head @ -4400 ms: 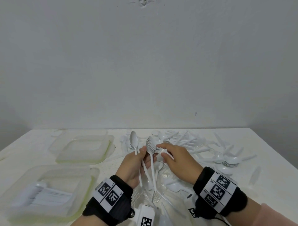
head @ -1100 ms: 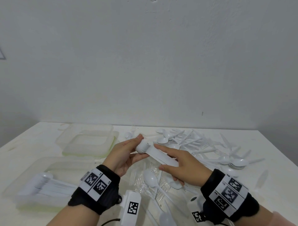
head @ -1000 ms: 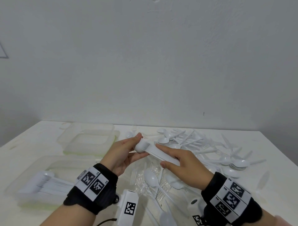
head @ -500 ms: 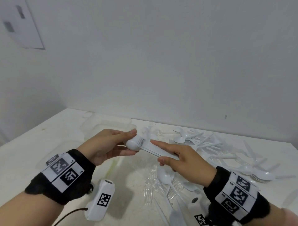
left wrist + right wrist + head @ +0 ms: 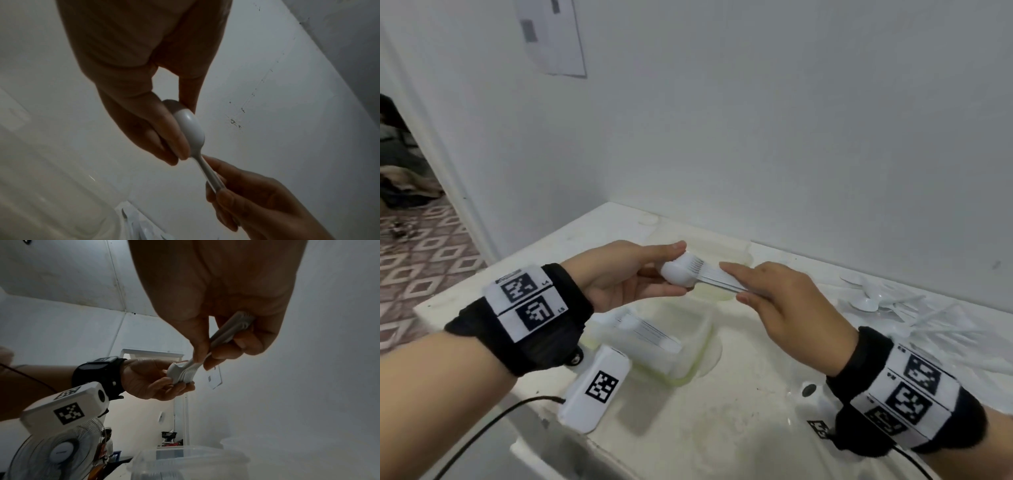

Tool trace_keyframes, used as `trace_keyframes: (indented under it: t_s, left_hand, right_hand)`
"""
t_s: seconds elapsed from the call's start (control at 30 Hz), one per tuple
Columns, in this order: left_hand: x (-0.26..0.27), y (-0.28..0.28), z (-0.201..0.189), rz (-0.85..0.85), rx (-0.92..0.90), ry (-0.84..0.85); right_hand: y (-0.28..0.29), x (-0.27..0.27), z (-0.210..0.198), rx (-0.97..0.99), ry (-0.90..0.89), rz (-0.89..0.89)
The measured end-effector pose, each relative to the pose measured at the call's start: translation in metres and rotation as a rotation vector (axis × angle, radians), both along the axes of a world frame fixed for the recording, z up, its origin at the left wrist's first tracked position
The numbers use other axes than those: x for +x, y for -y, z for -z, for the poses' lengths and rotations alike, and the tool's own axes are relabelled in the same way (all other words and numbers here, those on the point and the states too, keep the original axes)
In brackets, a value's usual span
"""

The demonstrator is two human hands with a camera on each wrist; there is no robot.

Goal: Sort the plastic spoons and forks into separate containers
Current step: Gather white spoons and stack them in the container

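Note:
A nested stack of white plastic spoons hangs level above the table between both hands. My left hand pinches the bowl end with thumb and fingers. My right hand pinches the handles. Just below sits a clear container with stacked white cutlery inside. A second clear container lies behind the hands, its contents hidden. Loose white spoons and forks are scattered at the right.
The white table meets the wall at the back; its left edge drops to a tiled floor. A white tagged device with a black cable hangs under my left wrist. A fan appears in the right wrist view.
Both hands have carried the spoon stack leftward, from over the cutlery pile to above the near container. My head has turned left. The grips have not changed.

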State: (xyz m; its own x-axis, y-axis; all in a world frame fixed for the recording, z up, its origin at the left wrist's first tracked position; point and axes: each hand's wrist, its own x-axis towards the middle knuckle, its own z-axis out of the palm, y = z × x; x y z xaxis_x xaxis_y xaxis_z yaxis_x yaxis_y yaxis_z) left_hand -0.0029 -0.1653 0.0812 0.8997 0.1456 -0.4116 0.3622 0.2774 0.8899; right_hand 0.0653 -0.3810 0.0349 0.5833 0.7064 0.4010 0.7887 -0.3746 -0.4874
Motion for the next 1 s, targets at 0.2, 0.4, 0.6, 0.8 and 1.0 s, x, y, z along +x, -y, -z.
trace_keyframes:
  t_s: [0.2,0.4,0.6,0.8,1.0]
  left_hand:
    - [0.012,-0.064,0.013,0.111,0.028,-0.071]
    - [0.024,-0.114,0.026,0.237,0.047,-0.113]
    - [0.035,-0.133,0.036,0.28,0.028,-0.075]
    - [0.044,-0.138,0.041,0.364,0.004,-0.063]
    - [0.053,-0.14,0.041,0.407,-0.019,-0.07]
  right_hand:
    - [-0.057,0.002,0.019,0.074,-0.202,0.058]
    - [-0.094,-0.005,0.029,0.063,-0.459,0.085]
    - [-0.107,-0.007,0.021,0.076,-0.718,0.136]
    - [-0.106,-0.004,0.022,0.244,-0.926,0.173]
    - [-0.105,0.0,0.018,0.246,-1.005,0.157]
